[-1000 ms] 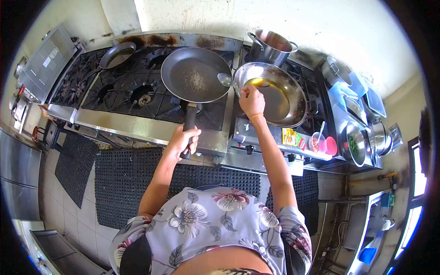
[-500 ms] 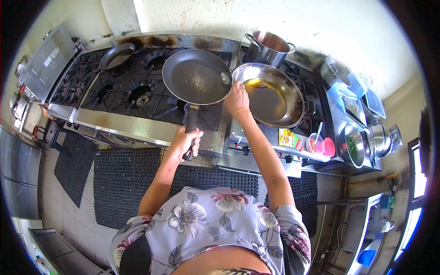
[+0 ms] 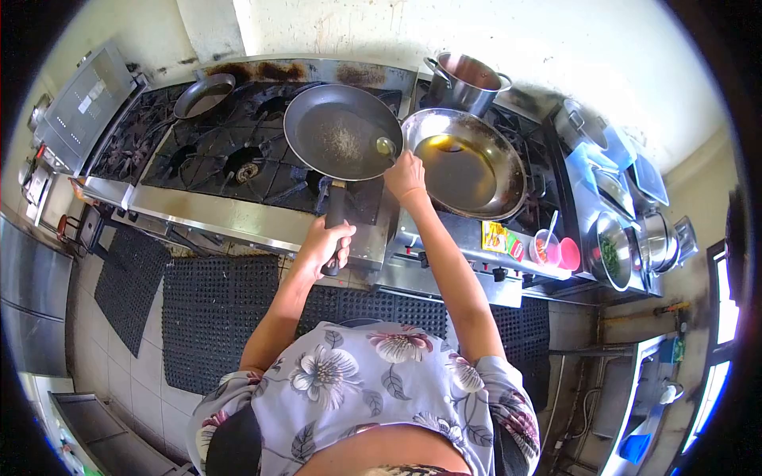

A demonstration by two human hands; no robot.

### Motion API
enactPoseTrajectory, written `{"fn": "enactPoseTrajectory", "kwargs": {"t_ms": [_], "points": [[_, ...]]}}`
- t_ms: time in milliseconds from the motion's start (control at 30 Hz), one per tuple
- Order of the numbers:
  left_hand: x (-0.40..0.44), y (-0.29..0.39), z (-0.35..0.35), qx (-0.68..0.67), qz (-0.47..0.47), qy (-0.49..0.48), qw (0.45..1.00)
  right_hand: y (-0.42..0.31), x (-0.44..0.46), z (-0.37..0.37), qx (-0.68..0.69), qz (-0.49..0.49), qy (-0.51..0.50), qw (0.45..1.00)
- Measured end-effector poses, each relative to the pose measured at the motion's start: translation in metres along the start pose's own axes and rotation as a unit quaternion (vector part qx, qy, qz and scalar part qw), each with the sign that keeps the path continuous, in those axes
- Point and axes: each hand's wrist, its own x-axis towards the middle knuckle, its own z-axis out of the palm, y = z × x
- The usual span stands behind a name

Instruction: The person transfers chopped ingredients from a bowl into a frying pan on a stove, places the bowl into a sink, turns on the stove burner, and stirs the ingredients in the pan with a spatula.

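My left hand (image 3: 327,242) is wrapped round the black handle of a dark frying pan (image 3: 313,131). A light, speckled patch of food or seasoning (image 3: 341,144) lies in the pan's middle. My right hand (image 3: 406,173) is closed on a metal spoon (image 3: 386,146), whose bowl is over the right side of the pan; most of its handle is hidden by the hand. Just right of that hand stands a wide metal pan (image 3: 512,166) holding yellowish oil (image 3: 456,170).
A tall steel pot (image 3: 462,83) stands behind the oil pan. On the front ledge are a yellow packet (image 3: 494,236), a small bowl with a spoon (image 3: 544,247) and a pink cup (image 3: 569,253). A bowl of greens (image 3: 611,254) sits at right, a small pan (image 3: 204,97) at back left.
The spoon has moved slightly left and down, further over the frying pan, with my right hand following. The frying pan has shifted very slightly.
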Motion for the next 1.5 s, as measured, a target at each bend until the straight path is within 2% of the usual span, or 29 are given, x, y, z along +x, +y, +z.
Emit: {"fn": "enactPoseTrajectory", "kwargs": {"t_ms": [267,367,467,633,833,867,967,1100,1200,1333,1500], "points": [[-0.002,-0.001,0.001,-0.005,-0.01,-0.002,1.0,-0.007,-0.012,-0.017,0.077,0.017,0.037,0.996],[-0.003,-0.002,0.002,-0.008,-0.01,0.001,1.0,-0.006,-0.008,-0.026,0.059,0.031,0.038,0.997],[-0.001,-0.003,0.001,-0.006,-0.01,-0.001,1.0,0.006,-0.007,-0.04,0.068,0.004,0.085,0.994],[-0.001,-0.005,0.002,-0.002,-0.009,0.003,1.0,0.035,0.004,-0.054,0.031,0.06,0.118,0.991],[-0.002,-0.006,0.002,0.0,-0.002,0.002,1.0,0.06,-0.011,-0.069,-0.04,0.125,0.039,0.991],[-0.003,-0.006,0.002,0.0,-0.003,0.003,1.0,0.071,-0.013,-0.063,-0.061,0.077,0.045,0.994],[-0.005,-0.005,0.004,-0.004,-0.009,0.011,1.0,0.067,-0.026,-0.065,-0.192,0.042,0.008,0.98],[-0.005,-0.007,0.003,-0.01,-0.011,0.009,1.0,0.071,-0.031,-0.058,-0.239,-0.014,0.081,0.968],[-0.005,-0.008,0.002,-0.006,-0.009,0.005,1.0,0.057,-0.037,-0.068,-0.196,-0.014,0.102,0.975],[-0.009,-0.008,0.006,-0.003,-0.008,0.011,1.0,0.046,-0.032,-0.064,-0.052,-0.001,0.141,0.989],[-0.012,-0.009,0.006,0.001,-0.007,0.009,1.0,0.047,-0.022,-0.038,0.077,-0.05,0.167,0.982]]}}
